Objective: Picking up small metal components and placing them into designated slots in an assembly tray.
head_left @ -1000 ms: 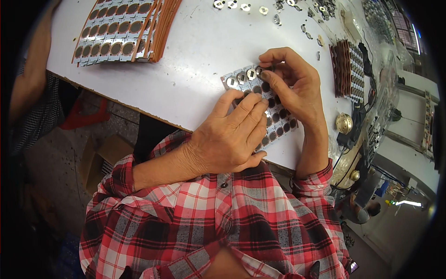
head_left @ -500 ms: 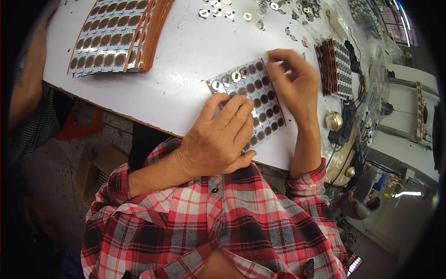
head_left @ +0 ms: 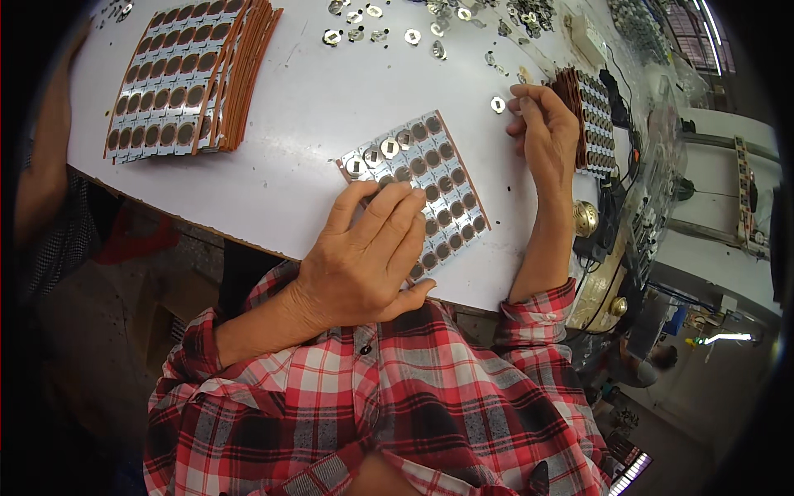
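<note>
A panel of small circuit boards (head_left: 451,178) with rows of dark round pads lies at a slant on the white table in front of me. Silver discs with slots (head_left: 389,148) sit along its far left row. My left hand (head_left: 364,252) rests over the panel's left side, fingers bent onto it and thumb by its near edge; what lies under the fingers is hidden. To the right, off the panel, my right hand (head_left: 547,136) hovers with loosely curled, parted fingers and nothing visible in them. A single slotted silver disc (head_left: 497,105) lies just left of its fingertips.
A tall stack of similar panels (head_left: 165,87) stands at the left, and another stack (head_left: 594,120) at the right. Loose silver parts (head_left: 412,36) are scattered at the back. Someone's arm (head_left: 50,140) is at the far left. Cables and a brass-coloured round part (head_left: 585,218) lie at the right.
My right hand has left the panel's far right corner and moved right, uncovering the single disc. My left hand stays on the panel. The whole view has shifted slightly.
</note>
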Motion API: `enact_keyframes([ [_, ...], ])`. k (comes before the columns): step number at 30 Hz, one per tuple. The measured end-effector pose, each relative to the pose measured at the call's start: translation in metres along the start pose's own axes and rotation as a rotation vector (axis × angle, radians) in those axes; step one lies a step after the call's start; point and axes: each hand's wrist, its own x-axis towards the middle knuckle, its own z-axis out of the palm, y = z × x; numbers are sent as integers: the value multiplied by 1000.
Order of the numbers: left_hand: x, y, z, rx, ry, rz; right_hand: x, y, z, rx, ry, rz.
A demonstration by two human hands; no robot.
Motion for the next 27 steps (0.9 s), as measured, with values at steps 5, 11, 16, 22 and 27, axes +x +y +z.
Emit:
enact_keyframes([
  [5,2,2,-1,23,-29,4,-5,7,0,43,-22,104],
  [11,3,1,-1,29,-37,-3,-13,-2,9,-124,-72,-200],
  [16,4,2,-1,-7,-10,-3,-31,-32,11,394,-278,31],
  [22,12,5,-5,-113,-50,-101,-36,-36,16,503,-603,69],
  [27,11,5,-5,-130,-89,-112,-38,-39,21,418,-509,50],
])
